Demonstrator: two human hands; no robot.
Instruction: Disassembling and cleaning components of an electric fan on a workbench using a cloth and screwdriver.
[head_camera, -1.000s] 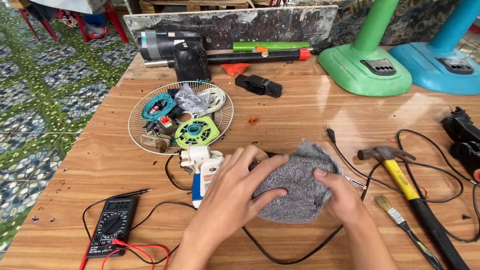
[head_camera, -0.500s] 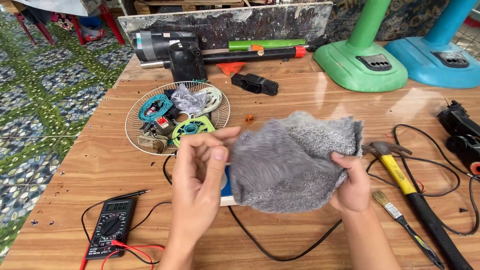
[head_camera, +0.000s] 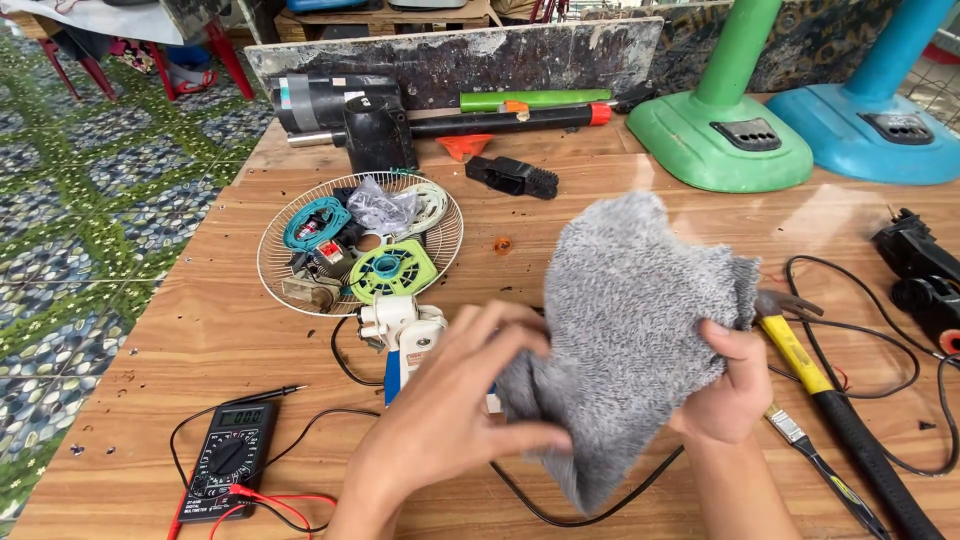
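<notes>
A fluffy grey cloth (head_camera: 630, 320) is held up above the wooden table (head_camera: 200, 340), hanging loosely unfolded. My right hand (head_camera: 725, 385) grips its right edge. My left hand (head_camera: 455, 410) pinches the cloth's lower left edge, slightly blurred. Just behind my left hand lies a white and blue fan motor part (head_camera: 405, 330) with a black cable running under the cloth. Part of that piece is hidden by my hand and the cloth.
A white wire fan guard (head_camera: 290, 290) holds several small parts. A black multimeter (head_camera: 225, 460) with red leads lies front left. A yellow-handled hammer (head_camera: 820, 380) and a paintbrush (head_camera: 815, 455) lie right. Green (head_camera: 720, 140) and blue (head_camera: 870, 130) fan bases stand at the back.
The cloth went from bunched on the table to lifted and spread out. My left hand has dropped to its lower left edge; my right hand still grips the right edge.
</notes>
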